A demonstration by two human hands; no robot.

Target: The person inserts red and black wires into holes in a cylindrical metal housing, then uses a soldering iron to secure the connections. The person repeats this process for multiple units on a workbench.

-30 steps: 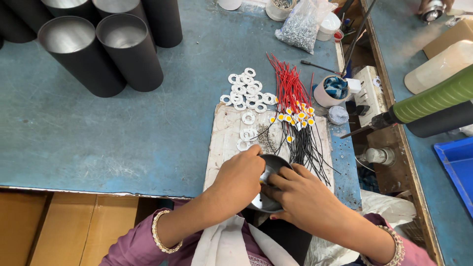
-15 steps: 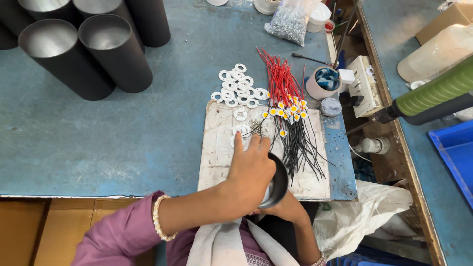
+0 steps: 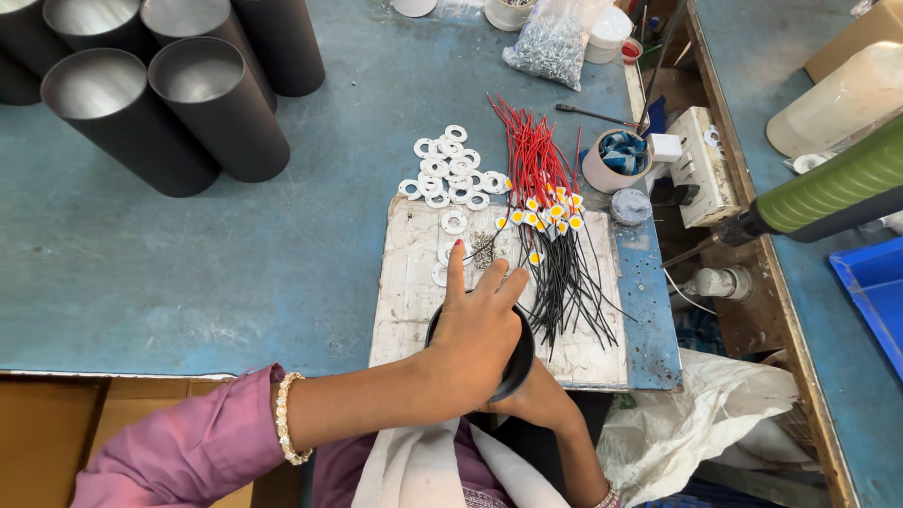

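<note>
Black round housing (image 3: pixel 520 362) under spread left-hand fingers (image 3: pixel 458 273), right hand (image 3: pixel 536 400) gripping beneath.

Black tubes (image 3: pixel 169 113) stand beside a green tool (image 3: pixel 828 188).

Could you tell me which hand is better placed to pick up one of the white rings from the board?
Left. The left hand lies over the black round part, its fingers reaching toward the white rings on the board. The right hand is underneath, supporting the part.
</note>
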